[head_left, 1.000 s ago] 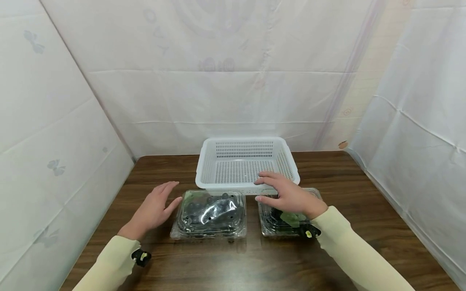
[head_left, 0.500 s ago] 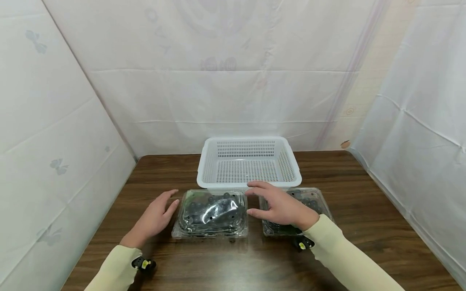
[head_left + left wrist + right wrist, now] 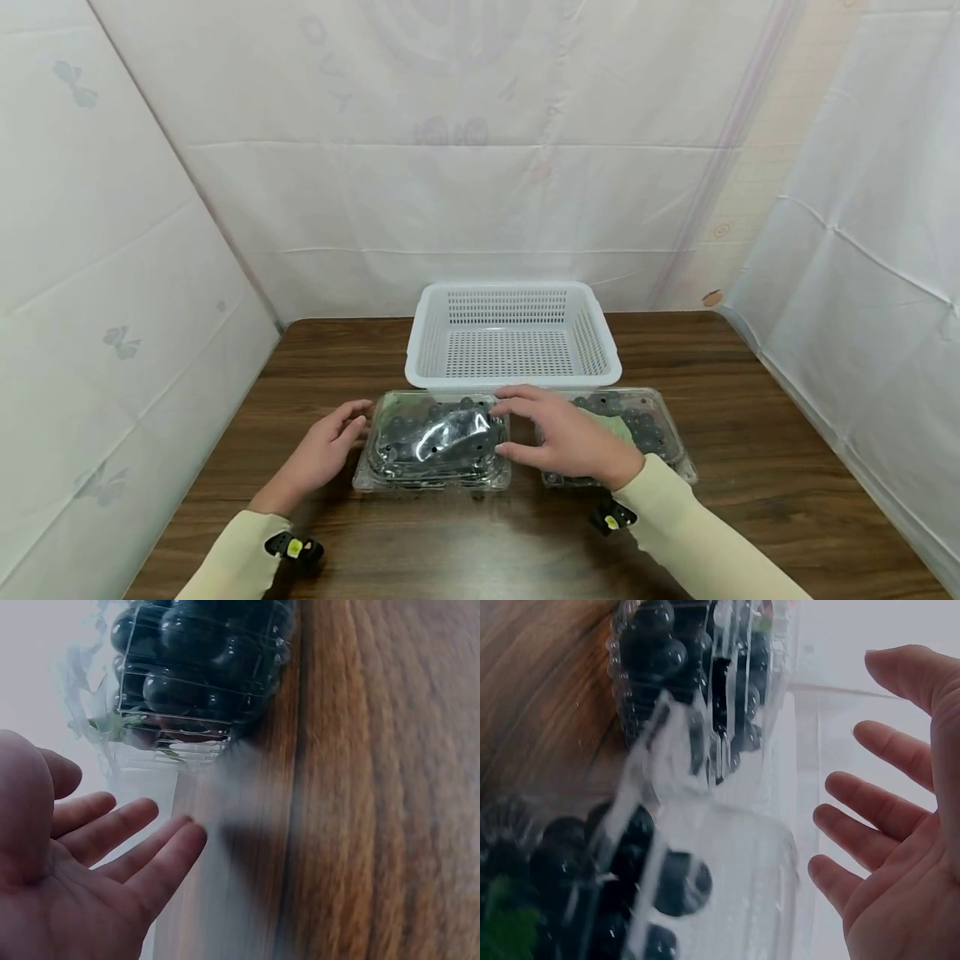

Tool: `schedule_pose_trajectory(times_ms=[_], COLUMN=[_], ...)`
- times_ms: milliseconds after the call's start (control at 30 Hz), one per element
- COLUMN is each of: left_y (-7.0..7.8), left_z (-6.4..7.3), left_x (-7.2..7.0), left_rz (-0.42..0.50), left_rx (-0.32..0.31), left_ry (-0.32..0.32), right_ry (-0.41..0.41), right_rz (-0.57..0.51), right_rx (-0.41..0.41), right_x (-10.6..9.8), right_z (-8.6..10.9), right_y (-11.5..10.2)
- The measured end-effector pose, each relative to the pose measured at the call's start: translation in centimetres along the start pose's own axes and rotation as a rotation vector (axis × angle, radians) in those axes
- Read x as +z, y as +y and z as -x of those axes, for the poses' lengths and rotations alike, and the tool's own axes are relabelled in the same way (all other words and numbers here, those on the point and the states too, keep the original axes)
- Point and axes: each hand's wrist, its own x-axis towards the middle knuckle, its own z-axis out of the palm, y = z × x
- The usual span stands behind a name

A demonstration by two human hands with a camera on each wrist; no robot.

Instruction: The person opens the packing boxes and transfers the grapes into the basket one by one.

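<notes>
Two clear plastic clamshell boxes of dark, round grapes lie side by side on the table. The left box (image 3: 435,442) has its lid closed and a green patch at one corner. My left hand (image 3: 318,454) is just off its left side, fingers spread and holding nothing; the left wrist view shows a gap between the fingertips and the box (image 3: 199,675). My right hand (image 3: 566,437) has its fingertips at the left box's right edge, fingers apart and loosely bent. Its forearm covers part of the right box (image 3: 648,429). In the right wrist view the right palm (image 3: 907,900) holds nothing.
Behind the boxes stands a white perforated plastic basket (image 3: 414,346), with nothing in it. The brown wood-grain table (image 3: 450,550) ends at a white sheet wall (image 3: 480,200) at the back. Similar sheets hang at left and right.
My right hand has moved left and a little nearer, from over the right box to the left box's right edge. The left hand has lowered slightly beside the left box. The boxes have stayed put.
</notes>
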Motion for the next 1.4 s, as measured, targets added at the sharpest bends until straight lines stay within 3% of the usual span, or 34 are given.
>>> schedule_pose_trajectory(times_ms=[133,400,733,1033,1400], left_y=[0.0,-0.1,-0.3,-1.3,-1.5], left_z=[-0.1,-0.5,-0.9,-0.9,-0.7], left_x=[-0.2,-0.3,-0.2,-0.9,-1.4], left_rz=[0.123,0.212,0.396,0.495,0.555], left_rx=[-0.057,-0.092,-0.153,-0.127,-0.124], left_ry=[-0.06,-0.126,-0.232,-0.316,-0.371], right_ry=[-0.008,-0.05,-0.067,-0.058,-0.037], right_rz=[0.001,0.006,0.044,0.073,0.146], right_rx=[-0.006,-0.014,-0.005,-0.053,-0.098], right_x=[0.6,1.8,3.0,3.9,4.4], right_z=[-0.2,-0.6,0.0,-0.6,-1.3], right_y=[-0.4,-0.9,-1.2,-1.6,-1.8])
